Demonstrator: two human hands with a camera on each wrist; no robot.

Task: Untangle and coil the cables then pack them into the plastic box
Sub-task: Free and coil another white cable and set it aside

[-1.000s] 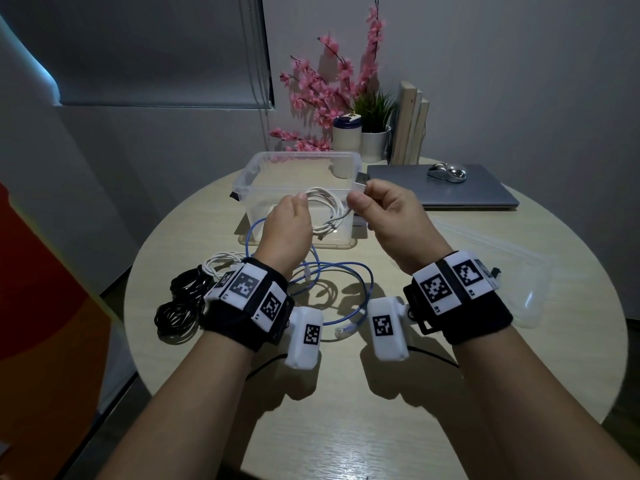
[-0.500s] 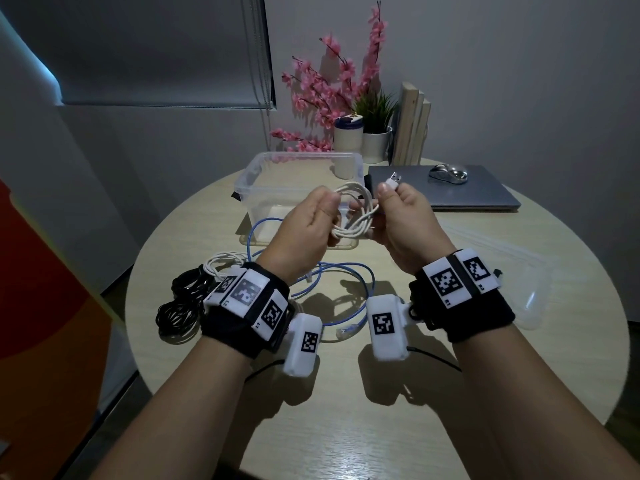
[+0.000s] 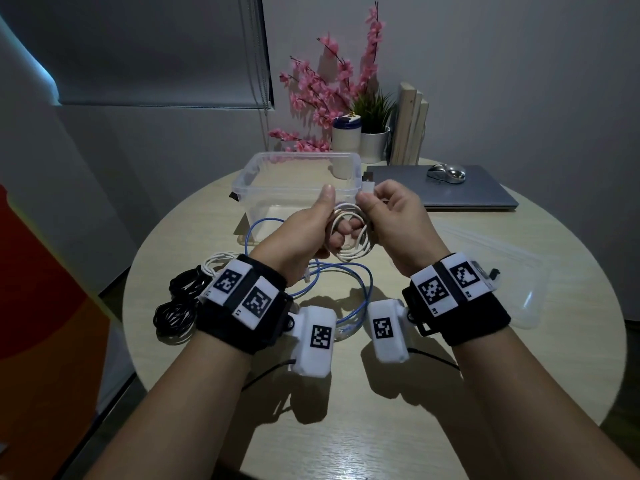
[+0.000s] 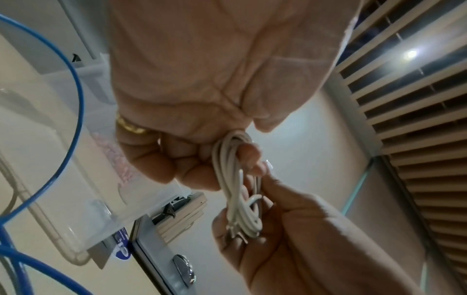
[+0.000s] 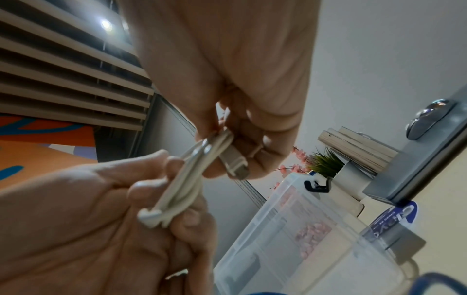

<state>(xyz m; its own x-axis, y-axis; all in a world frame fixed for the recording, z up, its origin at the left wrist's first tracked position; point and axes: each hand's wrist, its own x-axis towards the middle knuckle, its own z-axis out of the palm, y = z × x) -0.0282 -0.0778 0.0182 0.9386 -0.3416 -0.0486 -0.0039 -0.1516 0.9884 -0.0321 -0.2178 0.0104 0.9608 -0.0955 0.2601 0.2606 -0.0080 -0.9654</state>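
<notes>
The round table (image 3: pixel 346 427) carries the clear plastic box (image 3: pixel 254 168) at 12 o'clock, nothing visible inside. Blue cable (image 3: pixel 367 289) and black cable (image 3: pixel 173 306) lie toward 9. Left hand (image 3: pixel 304 230) grips the coiled white cable (image 3: pixel 353 252); right hand (image 3: pixel 394 216) pinches its plug (image 5: pixel 233 161), seen clearly only from the right wrist.
</notes>
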